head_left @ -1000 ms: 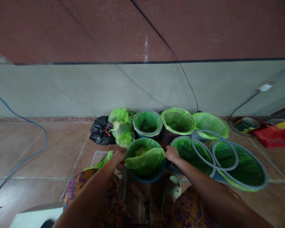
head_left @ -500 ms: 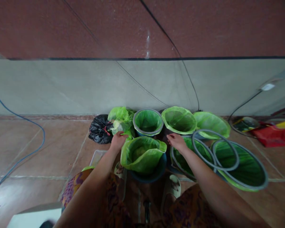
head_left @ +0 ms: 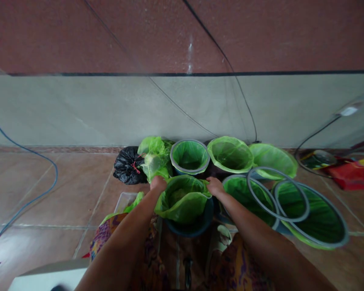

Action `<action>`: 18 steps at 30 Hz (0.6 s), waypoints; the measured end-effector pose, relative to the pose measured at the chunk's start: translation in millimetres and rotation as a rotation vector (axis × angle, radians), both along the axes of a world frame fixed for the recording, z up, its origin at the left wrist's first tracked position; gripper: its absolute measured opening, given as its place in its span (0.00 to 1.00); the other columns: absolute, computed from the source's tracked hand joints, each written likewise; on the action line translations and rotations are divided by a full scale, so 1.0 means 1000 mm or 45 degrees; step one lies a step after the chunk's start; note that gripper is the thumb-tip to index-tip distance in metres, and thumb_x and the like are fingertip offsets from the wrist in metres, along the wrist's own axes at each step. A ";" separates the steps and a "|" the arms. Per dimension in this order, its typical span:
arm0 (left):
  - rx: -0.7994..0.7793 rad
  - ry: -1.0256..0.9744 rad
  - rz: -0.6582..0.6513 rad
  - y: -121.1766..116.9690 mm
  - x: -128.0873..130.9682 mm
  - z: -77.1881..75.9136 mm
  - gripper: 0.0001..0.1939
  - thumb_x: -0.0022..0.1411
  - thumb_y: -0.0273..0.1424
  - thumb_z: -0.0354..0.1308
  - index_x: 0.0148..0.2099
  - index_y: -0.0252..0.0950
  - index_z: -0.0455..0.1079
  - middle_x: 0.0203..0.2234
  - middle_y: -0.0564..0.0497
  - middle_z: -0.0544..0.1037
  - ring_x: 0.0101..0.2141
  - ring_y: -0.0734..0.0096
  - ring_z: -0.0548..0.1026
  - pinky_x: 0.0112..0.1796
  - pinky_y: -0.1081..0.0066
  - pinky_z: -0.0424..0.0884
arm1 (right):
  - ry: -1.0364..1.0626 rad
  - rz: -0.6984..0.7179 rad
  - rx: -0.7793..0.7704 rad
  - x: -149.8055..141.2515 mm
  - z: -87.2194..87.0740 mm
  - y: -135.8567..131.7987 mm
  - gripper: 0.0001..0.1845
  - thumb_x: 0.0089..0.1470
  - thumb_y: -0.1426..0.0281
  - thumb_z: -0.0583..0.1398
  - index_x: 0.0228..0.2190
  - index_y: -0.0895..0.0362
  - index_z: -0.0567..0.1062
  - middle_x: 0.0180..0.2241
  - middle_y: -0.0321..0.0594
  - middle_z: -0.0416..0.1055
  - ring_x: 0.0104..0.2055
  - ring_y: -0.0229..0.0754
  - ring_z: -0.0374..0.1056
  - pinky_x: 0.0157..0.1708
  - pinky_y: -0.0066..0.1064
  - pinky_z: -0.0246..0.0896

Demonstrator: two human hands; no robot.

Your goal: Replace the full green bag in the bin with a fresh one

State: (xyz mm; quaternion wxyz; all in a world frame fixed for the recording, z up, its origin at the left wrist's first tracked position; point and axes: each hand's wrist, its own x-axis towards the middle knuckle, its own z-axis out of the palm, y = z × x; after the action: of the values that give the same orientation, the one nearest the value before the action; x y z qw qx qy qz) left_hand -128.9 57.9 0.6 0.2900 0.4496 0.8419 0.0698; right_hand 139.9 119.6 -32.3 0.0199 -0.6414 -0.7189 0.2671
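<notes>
A thin green bin liner (head_left: 185, 206) hangs inside a dark blue bin (head_left: 189, 231) between my feet, its near side gathered up above the rim. At its left edge my left hand (head_left: 158, 184) is closed on the plastic. My right hand (head_left: 214, 186) grips the liner's right edge, the fingers wrapped round it. The near side of the bin's rim shows bare below the liner. Both sets of fingertips are partly hidden by the backs of the hands.
Several other bins with green liners stand behind and to the right, one of them a grey-rimmed bin (head_left: 189, 141). A loose grey ring (head_left: 251, 190) lies over two right-hand bins. A tied black bag (head_left: 128, 165) and a green bag (head_left: 153, 155) sit left, by the wall.
Both hands have come in to the liner's edges: the left moved right and down, the right moved left. My right hand has taken hold of the liner's right edge.
</notes>
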 end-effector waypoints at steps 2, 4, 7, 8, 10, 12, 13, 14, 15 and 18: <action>0.032 -0.008 0.052 0.001 0.001 0.006 0.18 0.54 0.24 0.52 0.46 0.36 0.75 0.43 0.44 0.79 0.44 0.65 0.76 0.41 0.71 0.70 | 0.160 -0.082 0.040 -0.003 0.002 0.002 0.20 0.44 0.81 0.56 0.39 0.58 0.78 0.42 0.45 0.77 0.45 0.44 0.72 0.43 0.28 0.63; 0.094 -0.023 0.098 0.003 0.002 0.015 0.19 0.54 0.23 0.51 0.46 0.37 0.75 0.43 0.46 0.79 0.44 0.65 0.76 0.42 0.71 0.70 | 0.398 -0.191 0.012 -0.006 0.009 0.004 0.22 0.42 0.81 0.55 0.40 0.57 0.77 0.38 0.41 0.78 0.40 0.41 0.73 0.38 0.27 0.65; 0.199 -0.017 0.116 0.004 0.001 0.032 0.18 0.54 0.22 0.51 0.43 0.37 0.76 0.39 0.46 0.80 0.42 0.63 0.77 0.40 0.70 0.71 | 0.705 -0.369 -0.055 -0.006 0.027 0.006 0.23 0.41 0.80 0.54 0.40 0.58 0.76 0.30 0.38 0.77 0.29 0.38 0.72 0.29 0.26 0.65; 0.233 -0.001 0.114 0.003 -0.002 0.037 0.18 0.53 0.21 0.50 0.43 0.37 0.77 0.39 0.46 0.80 0.42 0.63 0.77 0.40 0.70 0.71 | 0.760 -0.412 -0.062 -0.004 0.033 0.007 0.23 0.40 0.81 0.53 0.39 0.58 0.76 0.29 0.37 0.76 0.27 0.38 0.71 0.27 0.26 0.64; 0.262 0.046 0.100 0.001 -0.010 0.045 0.18 0.53 0.20 0.50 0.42 0.37 0.77 0.39 0.46 0.80 0.42 0.62 0.77 0.41 0.69 0.71 | 0.813 -0.464 -0.075 0.005 0.044 0.008 0.23 0.39 0.81 0.53 0.39 0.59 0.76 0.27 0.37 0.76 0.26 0.37 0.70 0.27 0.26 0.63; 0.223 0.095 0.073 -0.002 -0.020 0.047 0.18 0.53 0.21 0.50 0.42 0.37 0.77 0.39 0.45 0.80 0.43 0.61 0.77 0.42 0.69 0.71 | 0.818 -0.475 -0.131 0.015 0.048 0.010 0.24 0.38 0.81 0.54 0.40 0.60 0.76 0.27 0.38 0.76 0.28 0.38 0.71 0.30 0.27 0.64; 0.186 0.111 0.047 -0.004 -0.025 0.046 0.18 0.53 0.21 0.50 0.43 0.36 0.76 0.39 0.45 0.80 0.43 0.60 0.77 0.42 0.69 0.71 | 0.806 -0.464 -0.168 0.020 0.049 0.010 0.24 0.38 0.81 0.55 0.41 0.61 0.75 0.29 0.39 0.76 0.30 0.39 0.72 0.32 0.27 0.65; 0.146 0.113 0.003 -0.005 -0.029 0.044 0.19 0.53 0.22 0.50 0.44 0.36 0.76 0.40 0.45 0.80 0.43 0.60 0.77 0.43 0.69 0.71 | 0.788 -0.440 -0.201 0.024 0.047 0.009 0.25 0.39 0.80 0.57 0.43 0.61 0.75 0.31 0.41 0.77 0.32 0.40 0.72 0.34 0.28 0.65; 0.110 0.099 -0.058 -0.006 -0.032 0.041 0.20 0.53 0.22 0.51 0.46 0.35 0.75 0.40 0.44 0.80 0.43 0.60 0.77 0.43 0.69 0.71 | 0.764 -0.409 -0.226 0.027 0.045 0.008 0.25 0.40 0.78 0.59 0.45 0.62 0.74 0.33 0.42 0.77 0.34 0.41 0.72 0.36 0.29 0.66; 0.074 0.000 -0.264 -0.008 -0.031 0.031 0.23 0.51 0.23 0.54 0.51 0.31 0.73 0.42 0.43 0.79 0.43 0.62 0.77 0.43 0.71 0.71 | 0.646 -0.278 -0.253 0.026 0.037 0.003 0.30 0.43 0.64 0.64 0.49 0.62 0.72 0.42 0.48 0.75 0.41 0.45 0.72 0.41 0.32 0.65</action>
State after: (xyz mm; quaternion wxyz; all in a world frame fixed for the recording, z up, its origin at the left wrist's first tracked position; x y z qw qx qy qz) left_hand -159.8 50.0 31.9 0.2824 0.5426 0.7885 0.0638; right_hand 165.8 123.0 4.8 0.1648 -0.6265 -0.5881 0.4842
